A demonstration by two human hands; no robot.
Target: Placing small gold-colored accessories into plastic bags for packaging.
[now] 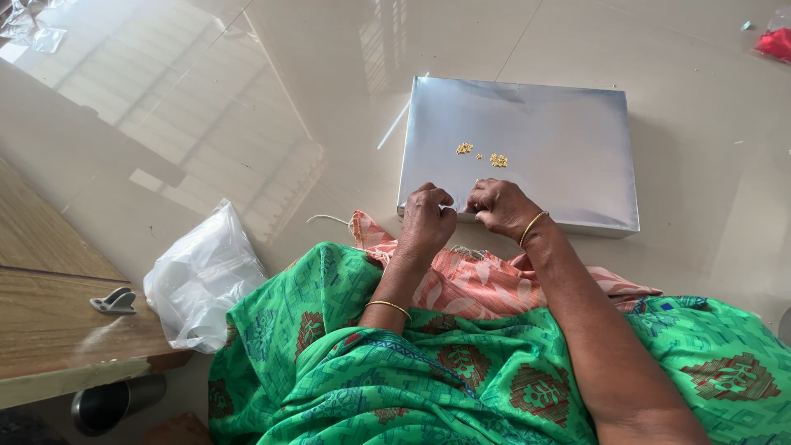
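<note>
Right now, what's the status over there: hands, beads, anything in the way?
Left hand and right hand fisted together at silver box near edge. Small gold beads in loose clusters on box top, untouched. Nothing between hands and beads.

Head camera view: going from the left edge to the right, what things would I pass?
Wooden furniture edge → small grey clip → clear plastic bag → left hand → right hand → silver box bearing tiny gold beads → red scrap at the far right.
</note>
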